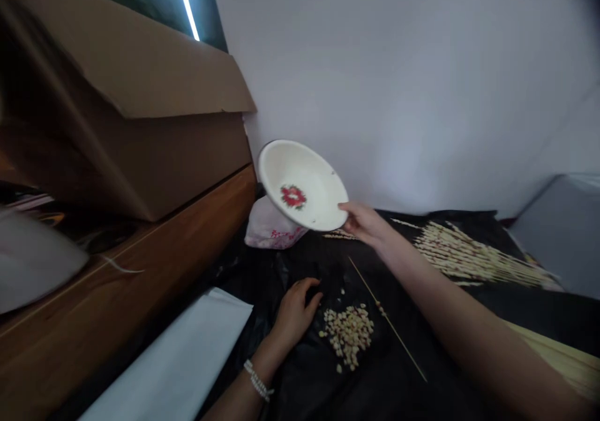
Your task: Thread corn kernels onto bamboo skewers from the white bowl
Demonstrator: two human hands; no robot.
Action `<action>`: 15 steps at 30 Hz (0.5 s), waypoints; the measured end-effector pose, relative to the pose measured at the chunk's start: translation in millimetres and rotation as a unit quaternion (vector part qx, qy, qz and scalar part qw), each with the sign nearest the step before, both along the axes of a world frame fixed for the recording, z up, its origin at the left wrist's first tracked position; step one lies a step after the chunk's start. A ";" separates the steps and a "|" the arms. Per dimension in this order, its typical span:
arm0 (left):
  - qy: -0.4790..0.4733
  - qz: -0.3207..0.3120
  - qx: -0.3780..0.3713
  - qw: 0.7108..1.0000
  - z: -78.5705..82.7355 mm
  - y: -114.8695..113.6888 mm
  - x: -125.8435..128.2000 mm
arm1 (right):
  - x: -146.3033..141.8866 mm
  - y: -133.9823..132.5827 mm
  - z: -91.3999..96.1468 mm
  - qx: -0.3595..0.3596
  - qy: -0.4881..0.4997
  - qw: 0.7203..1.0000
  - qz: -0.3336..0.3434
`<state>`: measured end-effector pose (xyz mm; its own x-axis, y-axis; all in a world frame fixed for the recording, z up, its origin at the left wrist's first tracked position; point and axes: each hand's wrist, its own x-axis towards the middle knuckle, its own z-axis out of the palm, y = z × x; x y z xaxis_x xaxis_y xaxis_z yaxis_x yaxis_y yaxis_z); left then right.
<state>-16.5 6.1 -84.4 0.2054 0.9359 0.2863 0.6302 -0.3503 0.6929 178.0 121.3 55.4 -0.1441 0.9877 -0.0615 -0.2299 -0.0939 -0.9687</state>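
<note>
The right hand [363, 224] pinches the tilted bowl [302, 183] by its rim, better gripped deeper; the left hand [295, 312] rests loose-fingered beside the kernels [349, 333].

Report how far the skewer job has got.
Done: a heap of filled skewers lies at the back right. In hand: the right hand tilts the empty white bowl; the left hand rests beside the loose pieces. Left: that pile, one near-bare skewer and the bare sticks.
</note>
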 end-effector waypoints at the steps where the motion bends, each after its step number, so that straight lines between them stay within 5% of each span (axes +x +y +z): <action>1: -0.002 -0.002 0.004 1.000 -0.6 1.2 -0.8 | -3.5 -5.8 -1.0 0.000 -0.009 1.000 0.008; 6: -0.002 -0.014 0.012 1.000 -4.3 7.0 -4.5 | 23.5 -35.9 -12.1 -0.012 -0.060 0.998 0.004; 11: 0.008 -0.016 0.020 1.000 -6.8 11.6 -6.3 | 102.8 -63.8 -23.7 -0.048 -0.126 0.987 -0.083; 15: 0.026 -0.016 0.019 0.999 -6.2 14.3 -7.0 | 177.8 -89.7 -23.1 -0.043 -0.171 0.960 -0.218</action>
<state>-23.5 20.4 -90.7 0.2504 0.9171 0.3102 0.6526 -0.3965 0.6457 355.8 31.6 32.2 0.3259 0.9382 -0.1164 0.0644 -0.1449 -0.9874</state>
